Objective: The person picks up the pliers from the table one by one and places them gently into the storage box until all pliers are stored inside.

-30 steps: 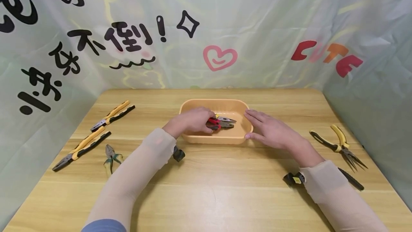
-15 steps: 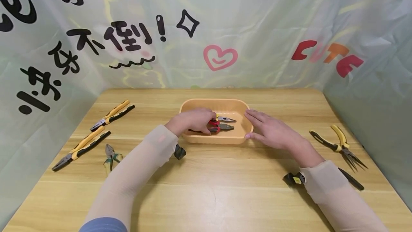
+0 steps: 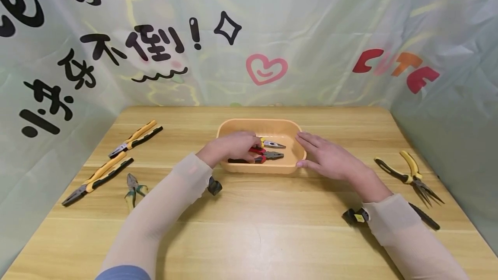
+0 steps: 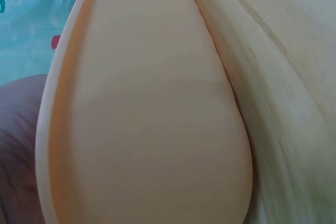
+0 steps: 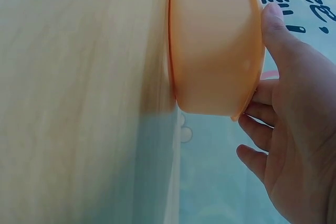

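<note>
In the head view, a peach plastic basket (image 3: 288,131) stands toward the back of the table. My left hand (image 3: 236,145) reaches in over its left side. Thumb and fingers bend round the red-and-black handles of a pair of pliers (image 3: 274,155), whose jaws point right. Beside these lie long-nose pliers (image 3: 274,144) with a yellow handle, partly covered by the hand. My right hand (image 3: 328,154) rests against the basket's right rim with its fingers extended. The left wrist view shows mainly the basket's outer wall (image 4: 157,108); the fingers inside are hidden there.
At left lie two pairs of yellow-and-black pliers, one farther back (image 3: 136,139) and one nearer (image 3: 99,178), plus small green-handled cutters (image 3: 133,189). Right of my right arm are yellow-handled long-nose pliers (image 3: 412,177) and a black handle (image 3: 426,217). A printed cloth (image 3: 311,33) hangs behind.
The red-handled pliers have shifted slightly toward the basket's near side, and more of their lower handle shows below my left hand. My right hand stays at the rim.
</note>
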Available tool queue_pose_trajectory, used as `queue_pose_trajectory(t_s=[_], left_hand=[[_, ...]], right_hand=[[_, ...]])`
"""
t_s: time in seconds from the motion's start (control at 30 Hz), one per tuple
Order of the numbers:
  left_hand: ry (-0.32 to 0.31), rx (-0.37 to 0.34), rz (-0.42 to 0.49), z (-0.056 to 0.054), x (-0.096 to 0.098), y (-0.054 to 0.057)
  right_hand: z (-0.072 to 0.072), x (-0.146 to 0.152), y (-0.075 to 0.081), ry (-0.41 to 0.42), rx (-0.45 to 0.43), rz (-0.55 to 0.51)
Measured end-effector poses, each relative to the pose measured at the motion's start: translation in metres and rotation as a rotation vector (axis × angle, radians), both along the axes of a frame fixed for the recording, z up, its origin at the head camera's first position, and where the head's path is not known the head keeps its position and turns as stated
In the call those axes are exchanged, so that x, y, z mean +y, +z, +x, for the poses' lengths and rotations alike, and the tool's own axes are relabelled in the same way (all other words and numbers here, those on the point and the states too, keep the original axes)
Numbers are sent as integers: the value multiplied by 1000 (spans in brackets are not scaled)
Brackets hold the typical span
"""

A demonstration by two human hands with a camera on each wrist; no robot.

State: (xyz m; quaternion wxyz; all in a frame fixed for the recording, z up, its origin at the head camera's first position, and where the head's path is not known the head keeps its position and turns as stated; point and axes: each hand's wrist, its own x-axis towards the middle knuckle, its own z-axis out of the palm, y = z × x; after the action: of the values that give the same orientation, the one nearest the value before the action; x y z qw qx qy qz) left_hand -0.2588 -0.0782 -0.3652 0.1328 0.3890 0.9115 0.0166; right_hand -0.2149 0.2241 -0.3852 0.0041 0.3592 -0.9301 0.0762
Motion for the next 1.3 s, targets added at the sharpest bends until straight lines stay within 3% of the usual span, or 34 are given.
queue_pose_trajectory(t_s=[0.57, 0.93, 1.3], left_hand=[[35, -5, 90, 6, -17, 0], [57, 51, 187, 18, -34, 3], [155, 67, 221, 32, -56, 11]], right_hand=[[2, 1, -1, -15, -20, -3], [2, 0, 1, -9, -11, -1], [1, 0, 0, -10, -14, -3]])
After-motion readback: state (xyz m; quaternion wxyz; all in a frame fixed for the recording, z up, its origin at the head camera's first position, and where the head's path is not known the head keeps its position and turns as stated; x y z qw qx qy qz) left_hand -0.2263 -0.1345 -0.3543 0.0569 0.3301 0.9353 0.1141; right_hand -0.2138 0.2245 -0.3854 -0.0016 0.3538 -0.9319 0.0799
